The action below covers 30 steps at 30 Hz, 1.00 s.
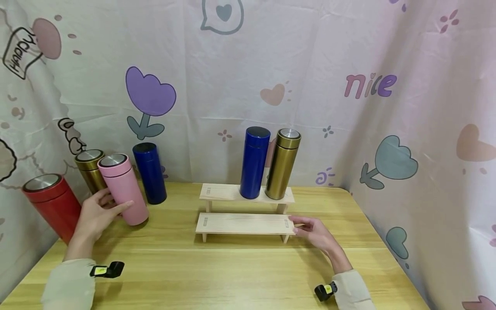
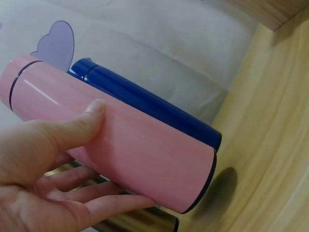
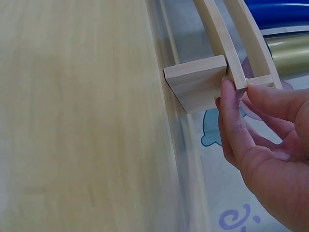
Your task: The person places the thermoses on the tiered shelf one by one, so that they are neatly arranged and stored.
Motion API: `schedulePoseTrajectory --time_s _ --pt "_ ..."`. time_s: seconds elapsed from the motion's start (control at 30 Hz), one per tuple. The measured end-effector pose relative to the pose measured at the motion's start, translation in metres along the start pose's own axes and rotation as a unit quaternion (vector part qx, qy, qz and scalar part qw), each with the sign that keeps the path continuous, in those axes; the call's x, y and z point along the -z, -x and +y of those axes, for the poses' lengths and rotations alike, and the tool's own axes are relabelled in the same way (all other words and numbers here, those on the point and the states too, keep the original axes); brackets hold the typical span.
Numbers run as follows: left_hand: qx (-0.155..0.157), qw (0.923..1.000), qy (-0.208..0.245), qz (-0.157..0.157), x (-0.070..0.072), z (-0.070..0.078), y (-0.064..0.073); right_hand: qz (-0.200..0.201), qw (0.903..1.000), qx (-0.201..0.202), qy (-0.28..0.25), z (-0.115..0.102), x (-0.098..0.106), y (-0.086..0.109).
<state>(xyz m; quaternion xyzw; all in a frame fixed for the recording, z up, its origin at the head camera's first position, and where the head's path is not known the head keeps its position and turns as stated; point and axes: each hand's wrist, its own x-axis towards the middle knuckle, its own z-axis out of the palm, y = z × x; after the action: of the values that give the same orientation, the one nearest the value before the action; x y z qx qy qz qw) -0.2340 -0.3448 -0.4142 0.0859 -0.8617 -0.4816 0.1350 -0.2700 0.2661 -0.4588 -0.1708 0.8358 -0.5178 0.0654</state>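
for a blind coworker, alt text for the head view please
A person's left grip holds a pink flask while the right grip pinches the front wooden shelf by its right end. On the rear shelf stand a blue flask and a gold flask; near the pink one are a red flask, second gold flask and second blue flask.

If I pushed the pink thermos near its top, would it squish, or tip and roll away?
The pink thermos probably wouldn't squish: its side shows no dent where the left hand grips it. Standing alone, it might tip, since it's tall and narrow. Lying down, it would likely roll, because its body is round like a tube.
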Motion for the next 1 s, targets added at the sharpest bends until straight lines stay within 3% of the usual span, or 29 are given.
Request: schedulePoseTrajectory --time_s 0.6,1.0 --pt "-0.028 0.9972 0.057 -0.041 -0.014 0.027 -0.010 0.001 1.0000 -0.001 -0.004 -0.001 -0.001 0.000" --pt "-0.035 0.9974 0.040 -0.049 -0.014 0.050 -0.004 0.001 1.0000 -0.004 -0.004 -0.001 -0.002 0.001"
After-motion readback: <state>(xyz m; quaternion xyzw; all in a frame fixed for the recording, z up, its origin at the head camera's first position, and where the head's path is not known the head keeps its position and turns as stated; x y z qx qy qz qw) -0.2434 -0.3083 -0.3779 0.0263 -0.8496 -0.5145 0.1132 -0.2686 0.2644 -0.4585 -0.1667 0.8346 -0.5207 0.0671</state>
